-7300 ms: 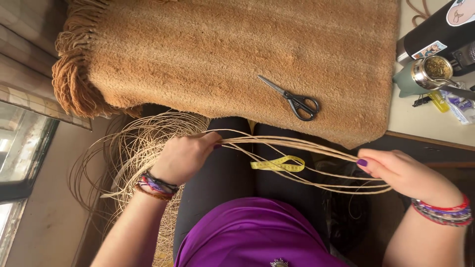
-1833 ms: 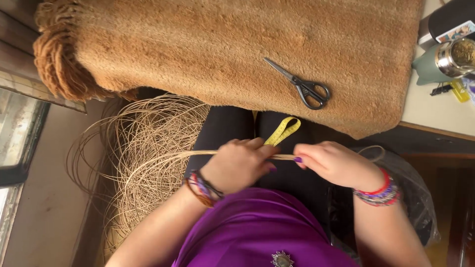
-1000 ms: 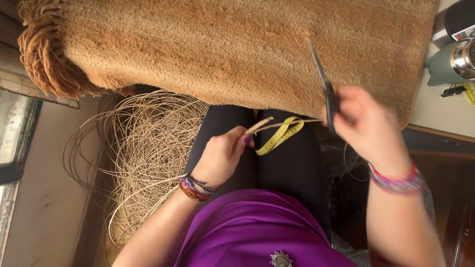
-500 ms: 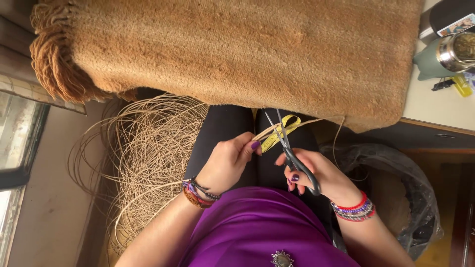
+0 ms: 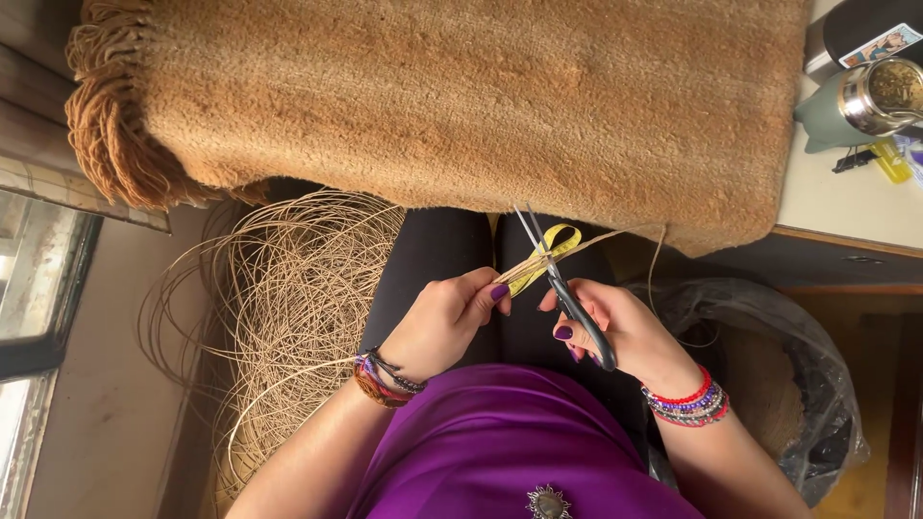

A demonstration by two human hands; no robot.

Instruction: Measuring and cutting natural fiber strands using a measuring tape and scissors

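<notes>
- Two hands meet over our lap: our left hand (image 5: 444, 322) is pinched shut on a small bundle of thin tan reed strands (image 5: 577, 245), and our right hand (image 5: 620, 332) is closed through the black handles of a pair of scissors (image 5: 558, 284).
- We see the scissor blades slightly parted, pointing away from us, with the strands crossing them just beyond our left thumb.
- A yellow measuring tape (image 5: 550, 245) loops around or beside the strands right at the blades; we cannot tell whether it is tied on.
- Far from us, a thick tan rug (image 5: 461, 96) with a fringe on its left end covers most of the table (image 5: 846, 197), and its near edge hangs just above the blade tips.
- Left of our knees a big loose coil of reed (image 5: 288, 308) lies on the floor, some of its strands running under our left forearm.
- To the right, near our right wrist, a bin lined with a dark plastic bag (image 5: 788, 375) stands open.
- On the bare far right corner of the table we make out a green flask with a metal rim (image 5: 860, 101), a black object beyond it and a yellow clip (image 5: 889, 159).
- Bead bracelets circle both wrists, and our purple top fills the near edge.
</notes>
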